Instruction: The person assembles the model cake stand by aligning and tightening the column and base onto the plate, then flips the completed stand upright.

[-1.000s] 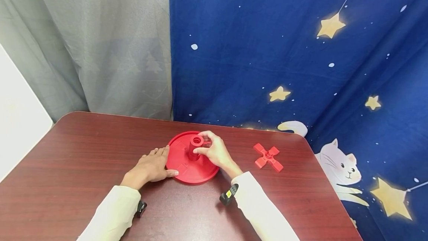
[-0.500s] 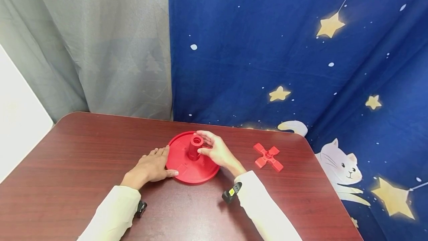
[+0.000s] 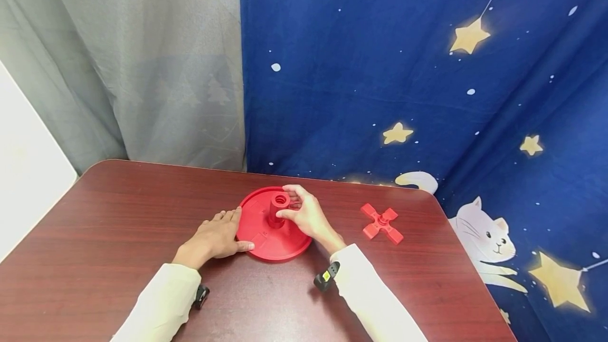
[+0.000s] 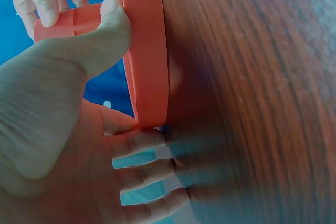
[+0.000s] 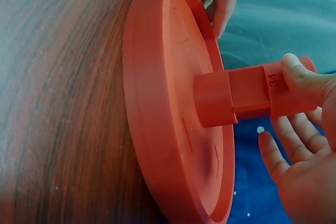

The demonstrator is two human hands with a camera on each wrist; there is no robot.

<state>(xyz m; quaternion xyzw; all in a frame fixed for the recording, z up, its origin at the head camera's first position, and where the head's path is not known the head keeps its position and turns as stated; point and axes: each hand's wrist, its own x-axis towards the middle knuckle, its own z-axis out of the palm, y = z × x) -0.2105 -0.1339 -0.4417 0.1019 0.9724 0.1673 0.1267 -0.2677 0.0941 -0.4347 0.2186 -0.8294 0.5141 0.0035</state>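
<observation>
In the head view a round red base with a raised rim lies on the table. A red tube stands upright from its middle, with threads inside its upper hole. My right hand holds the tube near its top, thumb on one side and fingers round the other, some of them loose in the right wrist view. My left hand rests at the base's left edge. Its thumb lies over the rim, and its fairly straight fingers spread along the outside, down to the table.
A red cross-shaped part with a short threaded stud in the middle lies on the table, right of my right hand. The dark red wooden table ends at a grey curtain and a blue starry curtain.
Half a second ago my right hand had loosened and shifted slightly right, its thumb at the tube's right side. Now it is back round the tube. The left hand and base stay put.
</observation>
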